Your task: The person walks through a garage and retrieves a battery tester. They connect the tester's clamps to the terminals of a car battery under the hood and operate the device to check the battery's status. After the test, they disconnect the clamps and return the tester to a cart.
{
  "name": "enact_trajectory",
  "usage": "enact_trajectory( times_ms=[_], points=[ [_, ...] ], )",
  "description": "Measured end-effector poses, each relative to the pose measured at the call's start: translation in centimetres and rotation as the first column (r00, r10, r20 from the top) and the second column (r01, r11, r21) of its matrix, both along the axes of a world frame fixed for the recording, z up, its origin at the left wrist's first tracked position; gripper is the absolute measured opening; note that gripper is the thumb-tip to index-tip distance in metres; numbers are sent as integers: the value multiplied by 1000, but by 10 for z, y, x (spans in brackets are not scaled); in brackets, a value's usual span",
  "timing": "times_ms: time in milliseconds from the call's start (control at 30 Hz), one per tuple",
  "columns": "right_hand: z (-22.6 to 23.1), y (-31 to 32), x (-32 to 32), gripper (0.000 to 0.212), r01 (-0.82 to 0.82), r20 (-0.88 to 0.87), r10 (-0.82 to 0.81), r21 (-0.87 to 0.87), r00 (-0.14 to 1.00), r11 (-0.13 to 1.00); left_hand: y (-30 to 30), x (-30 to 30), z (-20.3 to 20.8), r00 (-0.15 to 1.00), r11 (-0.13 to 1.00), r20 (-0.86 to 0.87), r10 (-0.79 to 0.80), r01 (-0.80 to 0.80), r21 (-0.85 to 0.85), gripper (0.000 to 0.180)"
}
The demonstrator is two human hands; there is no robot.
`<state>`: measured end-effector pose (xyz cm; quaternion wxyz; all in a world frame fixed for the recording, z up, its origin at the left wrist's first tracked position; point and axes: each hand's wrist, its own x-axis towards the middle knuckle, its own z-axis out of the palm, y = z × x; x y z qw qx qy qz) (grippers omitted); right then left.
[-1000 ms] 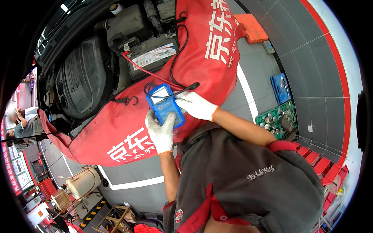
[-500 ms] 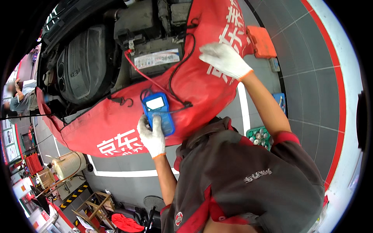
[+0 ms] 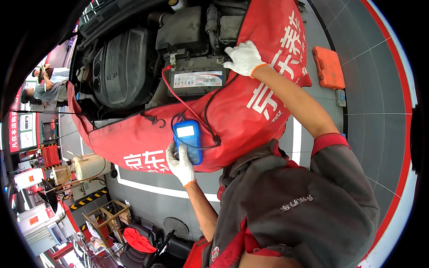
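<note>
- The left hand (image 3: 180,164), in a white glove, grips the lower part of a blue handheld tester (image 3: 188,141), fingers wrapped around its left edge.
- The tester lies face up on the red fender cover (image 3: 232,116), with its light screen toward the engine bay.
- The right hand (image 3: 243,58), also in a white glove, reaches to the far right corner of the car battery (image 3: 196,77); the fingers are curled down at the terminal area. Whether they grip a clamp cannot be told.
- A red lead (image 3: 178,99) runs from the tester up to the left end of the battery.
- A black lead (image 3: 210,118) runs from the tester, loops over the cover and rises toward the right hand.
- The battery sits in the open engine bay, just right of the dark engine cover (image 3: 120,67).
- The red fender cover drapes over the front edge of the car and hangs toward the grey floor (image 3: 366,89).
- An orange case (image 3: 328,67) lies on the floor, well to the right of the car.
- A cream tank on a stand (image 3: 89,166) stands on the floor at the left.
- Another person (image 3: 47,87) is at the far left, well apart from the car.
</note>
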<state>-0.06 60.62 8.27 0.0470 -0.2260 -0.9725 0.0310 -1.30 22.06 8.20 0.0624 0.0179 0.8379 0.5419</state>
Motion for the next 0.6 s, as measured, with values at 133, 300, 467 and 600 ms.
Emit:
enact_trajectory(
  times_ms=[133, 300, 467, 600],
  points=[
    [-3, 12, -11, 36, -124, -16, 123, -140, 992, 982, 1, -6, -4, 998, 1000, -68, -7, 7, 9, 45],
    [-8, 7, -2, 39, -119, -327, 93, -61, 941, 991, -4, -6, -19, 997, 1000, -76, 12, -10, 24, 39],
    [-5, -1, 5, 40, -210, -643, -298, -591, 706, 778, -16, -15, -21, 999, 999, -37, -13, 12, -51, 39],
    [0, -9, 1, 38, -174, -593, -420, -695, 687, 698, -27, -37, 21, 979, 961, 120, -166, 187, -202, 39]
  ],
)
